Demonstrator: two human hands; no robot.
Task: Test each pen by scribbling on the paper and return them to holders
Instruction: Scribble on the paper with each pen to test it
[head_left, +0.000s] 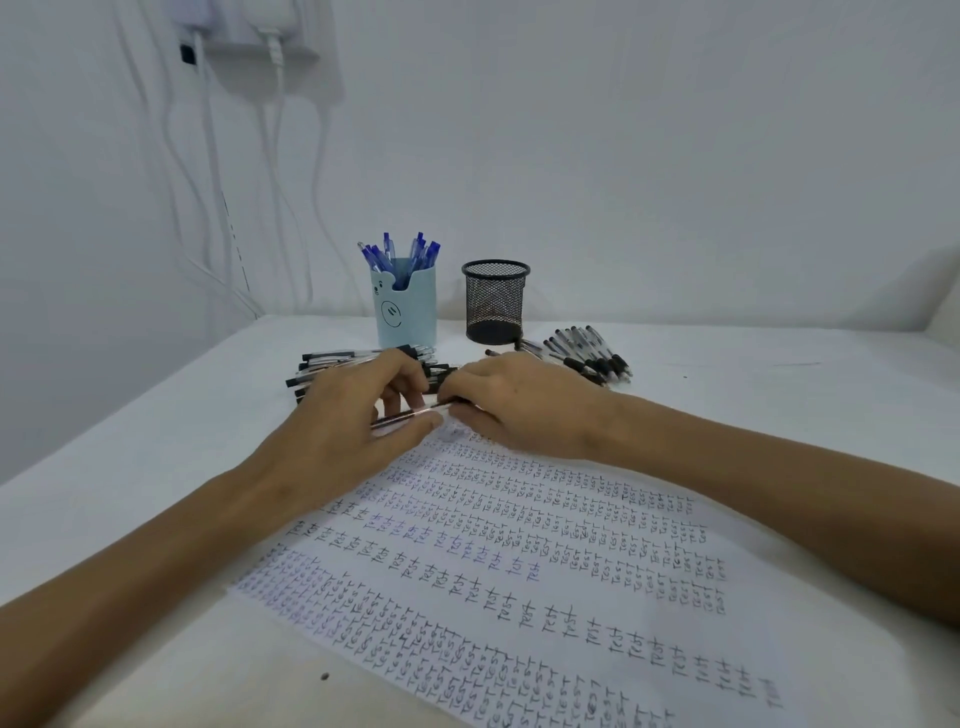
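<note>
A black pen lies slanted between both hands at the far edge of the paper, which is covered in rows of the word "test". My left hand pinches the pen's body with thumb and curled fingers. My right hand grips the pen's other end, its fingertips hidden behind the knuckles. A light blue holder with a bear face holds several blue pens. Next to it stands a black mesh holder that looks empty.
A pile of black pens lies behind my left hand. Another group of black pens lies right of the mesh holder. The white table meets a white wall, with cables hanging at the left.
</note>
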